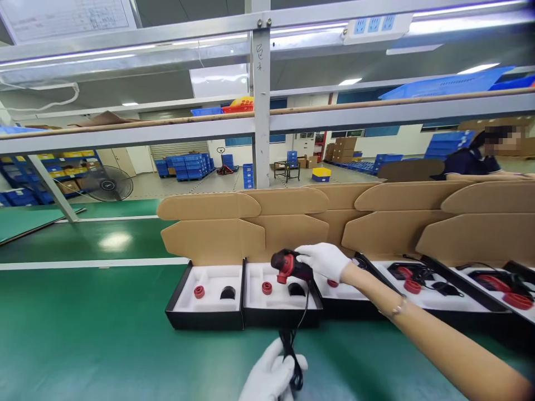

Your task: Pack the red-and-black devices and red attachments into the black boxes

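Observation:
In a white glove, my right hand grips a black and red corded power tool over the second open box from the left. Its black cord hangs down to a tied cord bundle, which my gloved left hand holds near the table's front edge. Beneath the tool, the second box has a white foam insert with a red ring and a black curved part. The leftmost box holds a similar red ring and black part.
More open boxes stand in a row to the right, with tools, cords and red parts inside. Raised cardboard lids line the back. A metal post and shelf rail rise behind. Across the bench is another person. A fan stands far left.

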A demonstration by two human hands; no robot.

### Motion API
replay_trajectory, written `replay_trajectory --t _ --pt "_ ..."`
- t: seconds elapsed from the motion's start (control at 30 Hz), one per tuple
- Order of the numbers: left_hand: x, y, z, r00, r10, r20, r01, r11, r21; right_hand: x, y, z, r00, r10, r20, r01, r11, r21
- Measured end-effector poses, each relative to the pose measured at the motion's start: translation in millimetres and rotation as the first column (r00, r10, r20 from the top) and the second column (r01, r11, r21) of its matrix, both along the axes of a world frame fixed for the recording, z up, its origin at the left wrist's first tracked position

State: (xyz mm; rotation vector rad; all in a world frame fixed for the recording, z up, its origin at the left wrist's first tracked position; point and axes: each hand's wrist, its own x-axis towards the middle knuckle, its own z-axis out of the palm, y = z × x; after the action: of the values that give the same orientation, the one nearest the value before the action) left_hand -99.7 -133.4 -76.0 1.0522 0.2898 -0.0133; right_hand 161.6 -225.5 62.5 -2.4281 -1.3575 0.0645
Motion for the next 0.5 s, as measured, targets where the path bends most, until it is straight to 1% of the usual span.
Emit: replay_trajectory --t 0.07,0.13,0.2,0.23,0.3,0.33,0.37,0.43,0.47,0.5 --pt "13 3 17.3 0.996 -0.091 0.009 0.09 0.992 0.087 13 24 -5.7 0.999 0.049 -0.012 -0.05 0.991 -0.122" --pt "21 4 27.5 0.991 -0.133 -0.03 0.136 0.985 0.105 19 46 -12.4 0.996 0.082 -0.039 -0.088 0.98 -0.18" --pt "23 5 32.9 0.988 -0.127 -0.087 0.135 0.985 0.105 20 63 -17.8 0.991 0.111 -0.075 -0.125 0.966 -0.228" --pt "22 7 35.5 0.99 -0.102 -0.098 0.114 0.985 0.126 20 67 -19.2 0.988 0.123 -0.098 -0.143 0.96 -0.242" --pt "18 14 44.3 0.996 -0.053 -0.071 0.067 0.975 0.214 22 66 -18.0 0.979 0.146 -0.145 -0.179 0.954 -0.243" --pt "16 20 51.6 0.998 -0.038 -0.049 0.049 0.963 0.263 22 61 -15.6 0.975 0.16 -0.156 -0.194 0.952 -0.237" --pt "14 27 61.2 0.999 -0.031 -0.031 0.039 0.947 0.318 23 53 -12.4 0.963 0.181 -0.198 -0.221 0.954 -0.201" --pt "15 42 85.9 1.0 -0.023 -0.013 0.026 0.895 0.445 20 34 -6.8 0.901 0.247 -0.357 -0.279 0.959 -0.043" --pt "19 49 99.6 1.0 -0.021 -0.001 0.018 0.854 0.521 16 27 -5.7 0.853 0.291 -0.433 -0.301 0.952 0.046" --pt "28 57 112.9 1.0 -0.011 0.024 -0.006 0.782 0.623 10 22 -6.6 0.784 0.323 -0.53 -0.285 0.946 0.155"
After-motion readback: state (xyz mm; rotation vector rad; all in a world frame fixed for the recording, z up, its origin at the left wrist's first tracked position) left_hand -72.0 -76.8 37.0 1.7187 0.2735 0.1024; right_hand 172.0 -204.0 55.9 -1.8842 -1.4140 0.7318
